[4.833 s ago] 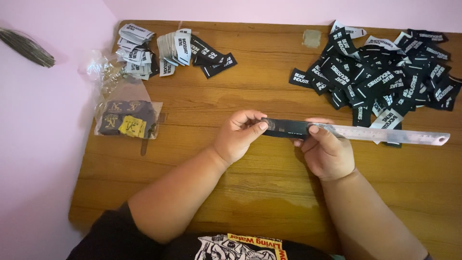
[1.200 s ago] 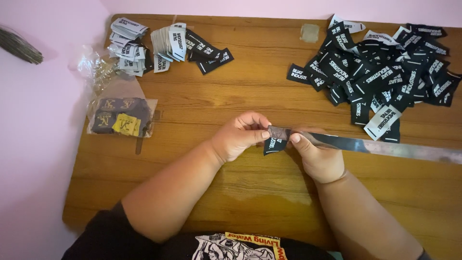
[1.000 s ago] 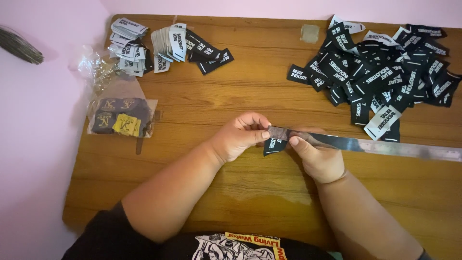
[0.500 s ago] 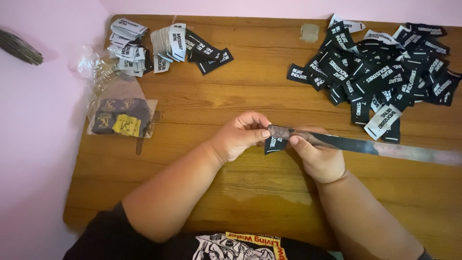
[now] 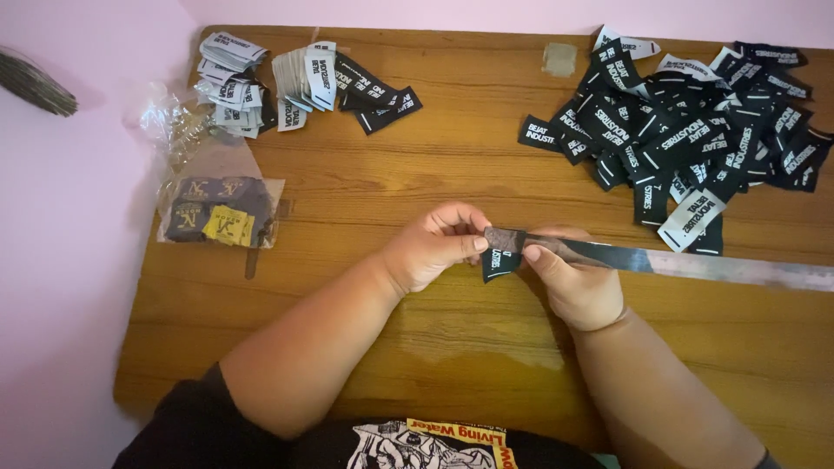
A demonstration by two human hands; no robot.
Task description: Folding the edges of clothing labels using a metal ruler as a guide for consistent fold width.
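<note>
At the middle of the wooden table, both hands meet over a small black woven label with white lettering. My left hand pinches the label against the near end of a long flat metal blade that runs off to the right edge. My right hand grips the blade just right of the label, thumb on top. The label is folded over the blade's tip and hangs below it.
A loose heap of black labels covers the table's far right. Stacked, folded labels lie at the far left. A clear plastic bag of dark and yellow labels sits on the left edge, crumpled plastic behind it.
Since the oldest frame the blade has slid right, and the label now sits at its near tip. Over the last second the hands have barely moved.
</note>
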